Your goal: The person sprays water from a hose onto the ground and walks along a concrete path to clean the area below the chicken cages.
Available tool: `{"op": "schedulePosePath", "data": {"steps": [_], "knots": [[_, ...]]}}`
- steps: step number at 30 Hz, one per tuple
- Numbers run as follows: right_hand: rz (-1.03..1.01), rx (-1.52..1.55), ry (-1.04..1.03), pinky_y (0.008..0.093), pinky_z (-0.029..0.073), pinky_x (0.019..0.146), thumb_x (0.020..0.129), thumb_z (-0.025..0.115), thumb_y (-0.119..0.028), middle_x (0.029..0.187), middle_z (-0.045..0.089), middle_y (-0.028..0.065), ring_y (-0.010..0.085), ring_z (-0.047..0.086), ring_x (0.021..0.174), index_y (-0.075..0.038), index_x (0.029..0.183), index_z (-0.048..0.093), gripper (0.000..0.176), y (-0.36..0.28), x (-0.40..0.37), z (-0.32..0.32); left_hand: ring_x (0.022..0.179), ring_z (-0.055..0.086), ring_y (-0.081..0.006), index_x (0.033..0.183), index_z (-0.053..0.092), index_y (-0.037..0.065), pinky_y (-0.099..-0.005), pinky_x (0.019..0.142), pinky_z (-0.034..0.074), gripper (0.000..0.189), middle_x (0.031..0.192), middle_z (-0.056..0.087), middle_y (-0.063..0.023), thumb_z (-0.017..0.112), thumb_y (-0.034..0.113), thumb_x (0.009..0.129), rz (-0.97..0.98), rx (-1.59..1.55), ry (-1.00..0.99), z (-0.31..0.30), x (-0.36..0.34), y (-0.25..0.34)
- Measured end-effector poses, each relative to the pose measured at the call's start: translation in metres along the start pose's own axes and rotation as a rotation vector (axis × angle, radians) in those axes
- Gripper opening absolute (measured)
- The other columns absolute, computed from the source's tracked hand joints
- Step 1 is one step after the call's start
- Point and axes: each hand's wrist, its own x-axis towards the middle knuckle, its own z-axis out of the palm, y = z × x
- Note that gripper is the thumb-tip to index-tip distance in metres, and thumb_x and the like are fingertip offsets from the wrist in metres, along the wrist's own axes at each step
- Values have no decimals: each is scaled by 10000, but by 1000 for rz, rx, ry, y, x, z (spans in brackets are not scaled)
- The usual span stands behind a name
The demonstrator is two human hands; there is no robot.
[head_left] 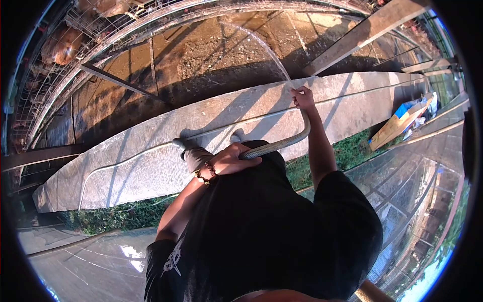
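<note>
A pale patterned garden hose [282, 144] runs in a curve from my waist to my raised right hand. My right hand [303, 97] is closed round its outlet end, and a stream of water [271, 54] arcs from there toward the wet ground ahead. My left hand [234, 160], with a beaded bracelet [205, 174] at the wrist, is wrapped round the hose lower down, against my dark clothing. Part of the hose beyond the left hand is hidden by my body.
I am over a concrete walkway [146, 173] with a thin hose or pipe [126, 160] lying along it. Wire cages [95, 27] with brown hens [63, 45] line the far side. Wooden posts [370, 32] slant across. A cardboard box [395, 128] stands at right beside plants [347, 151] and netting.
</note>
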Motion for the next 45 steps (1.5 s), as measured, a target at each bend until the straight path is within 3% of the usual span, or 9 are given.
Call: {"op": "schedulePosePath", "data": {"steps": [13, 29, 45], "knots": [[135, 51, 133, 245, 367, 322, 751, 690, -217, 566, 540, 85, 110, 474, 408, -25, 734, 473, 290, 30, -38, -39, 607, 499, -82, 837, 630, -8, -259, 556, 395, 422, 631, 563, -27, 612, 410, 782, -16, 40, -101, -3, 12, 5], [357, 11, 77, 252, 385, 373, 745, 692, -214, 591, 557, 87, 114, 491, 434, 7, 779, 518, 283, 77, -51, -50, 567, 490, -96, 836, 631, 2, -277, 541, 382, 429, 579, 540, -40, 592, 426, 783, 18, 55, -99, -9, 20, 6], [264, 36, 110, 245, 383, 359, 743, 693, -216, 574, 535, 73, 104, 478, 434, 0, 783, 522, 279, 45, -47, -44, 577, 480, -84, 839, 628, -3, -268, 545, 380, 442, 590, 534, -24, 594, 434, 784, 51, -2, -75, -7, 26, 1]]}}
